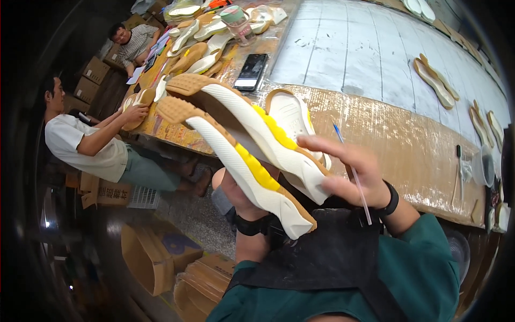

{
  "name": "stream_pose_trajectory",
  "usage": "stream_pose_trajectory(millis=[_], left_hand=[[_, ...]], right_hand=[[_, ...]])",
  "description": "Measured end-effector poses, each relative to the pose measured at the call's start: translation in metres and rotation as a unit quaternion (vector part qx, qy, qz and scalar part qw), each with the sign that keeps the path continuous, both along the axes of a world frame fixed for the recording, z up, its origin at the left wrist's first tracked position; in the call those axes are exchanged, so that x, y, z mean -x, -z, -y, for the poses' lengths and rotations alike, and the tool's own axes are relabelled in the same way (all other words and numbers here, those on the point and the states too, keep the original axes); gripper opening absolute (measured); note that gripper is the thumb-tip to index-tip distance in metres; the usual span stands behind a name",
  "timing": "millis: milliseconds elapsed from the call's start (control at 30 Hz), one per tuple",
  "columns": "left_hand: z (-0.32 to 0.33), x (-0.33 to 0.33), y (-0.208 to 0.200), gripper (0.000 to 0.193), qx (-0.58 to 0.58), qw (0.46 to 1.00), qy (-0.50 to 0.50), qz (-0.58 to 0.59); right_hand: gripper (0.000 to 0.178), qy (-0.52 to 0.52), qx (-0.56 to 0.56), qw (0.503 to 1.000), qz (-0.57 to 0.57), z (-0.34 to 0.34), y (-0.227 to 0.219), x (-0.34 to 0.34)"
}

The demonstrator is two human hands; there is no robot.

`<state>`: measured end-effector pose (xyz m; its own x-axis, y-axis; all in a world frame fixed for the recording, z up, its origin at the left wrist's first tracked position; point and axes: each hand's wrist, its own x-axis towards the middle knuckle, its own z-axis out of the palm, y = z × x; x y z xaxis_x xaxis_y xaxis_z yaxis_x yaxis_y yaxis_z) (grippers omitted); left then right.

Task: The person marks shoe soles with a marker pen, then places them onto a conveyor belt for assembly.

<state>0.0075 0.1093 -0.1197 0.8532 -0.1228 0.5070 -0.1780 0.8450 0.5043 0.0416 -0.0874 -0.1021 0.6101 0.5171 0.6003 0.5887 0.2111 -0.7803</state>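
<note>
Two shoe soles are held up over the table's near edge, white-sided with yellow patches and tan tread. The nearer sole (220, 142) lies across my left hand (238, 192), which grips from beneath, its fingers mostly hidden. Just behind it is the farther sole (284, 153). At that sole's right end, my right hand (357, 166) closes with the thumb on the near side and fingers on the far side. A thin clear pen with a blue tip (367, 210) is tucked through the right hand's fingers. Behind them another sole (287, 110) lies on the table.
Cardboard (402, 139) covers the table's near part, beside a white lined surface (343, 48) bearing more soles. A phone (251, 72), a bottle (238, 27) and piled soles stand at the far left. One co-worker (88, 145) handles soles; another sits beyond. Boxes (145, 257) stand below left.
</note>
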Motion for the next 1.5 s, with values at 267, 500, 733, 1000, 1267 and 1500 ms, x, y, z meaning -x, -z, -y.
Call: stream_pose_trajectory(millis=[267, 500, 733, 1000, 1267, 1500], left_hand=[[0.022, 0.011, 0.003, 0.047, -0.022, 0.990, -0.090, -0.110], [0.023, 0.009, 0.005, 0.046, -0.045, 0.987, -0.107, -0.108], [0.019, 0.020, 0.001, 0.048, -0.276, 0.924, -0.253, -0.076], [0.031, 0.018, -0.017, 0.051, -0.166, 0.965, -0.155, -0.131], [-0.010, -0.007, -0.056, 0.043, -0.174, 0.921, -0.162, -0.310], [-0.016, -0.062, -0.014, 0.034, -0.273, 0.881, 0.004, -0.387]], right_hand=[[0.041, 0.066, -0.022, 0.998, -0.010, -0.018, -0.037, 0.002], [0.038, 0.124, -0.023, 0.992, 0.022, -0.023, -0.028, 0.001], [0.043, 0.101, 0.009, 0.995, 0.007, -0.023, -0.032, 0.007], [0.082, 0.080, 0.049, 0.996, -0.008, -0.020, -0.035, 0.014], [0.049, 0.009, -0.022, 0.961, -0.275, 0.009, 0.016, -0.039], [0.050, 0.072, 0.012, 0.912, -0.403, -0.025, 0.101, -0.038]])
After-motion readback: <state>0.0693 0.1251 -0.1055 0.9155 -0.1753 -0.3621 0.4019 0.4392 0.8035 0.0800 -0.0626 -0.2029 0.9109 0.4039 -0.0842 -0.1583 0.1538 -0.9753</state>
